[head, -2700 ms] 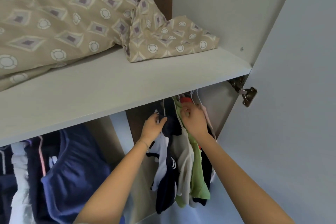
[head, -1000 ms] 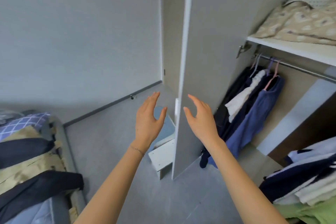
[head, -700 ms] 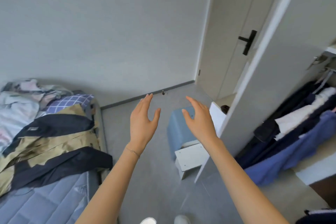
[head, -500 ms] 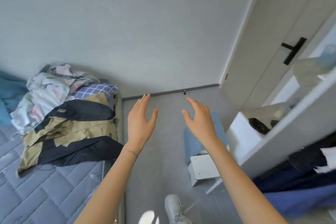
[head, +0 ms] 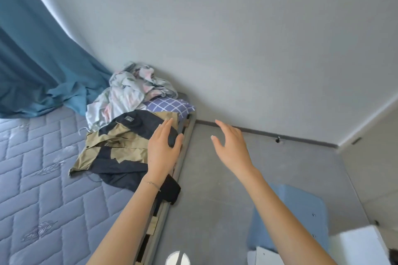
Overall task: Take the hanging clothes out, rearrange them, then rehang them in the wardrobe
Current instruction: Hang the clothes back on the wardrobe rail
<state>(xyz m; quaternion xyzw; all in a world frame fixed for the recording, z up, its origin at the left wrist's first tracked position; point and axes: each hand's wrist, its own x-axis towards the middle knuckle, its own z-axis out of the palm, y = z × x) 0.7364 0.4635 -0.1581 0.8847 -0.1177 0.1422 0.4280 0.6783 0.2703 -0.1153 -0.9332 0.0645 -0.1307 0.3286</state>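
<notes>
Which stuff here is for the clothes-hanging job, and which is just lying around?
For the job: tan and navy jacket on the mattress; left hand and right hand, both open and empty.

Just lying about: blue curtain; crumpled pale cloth heap; checked pillow; blue stool.

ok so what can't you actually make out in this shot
All head view:
- jacket: right side hidden behind the left hand; whether the two touch is unclear.
- badge on it: too small to read.
- stool: partly behind the right arm and the white box.
- shoe: cut off by the bottom edge.
- wardrobe: outside the frame.
</notes>
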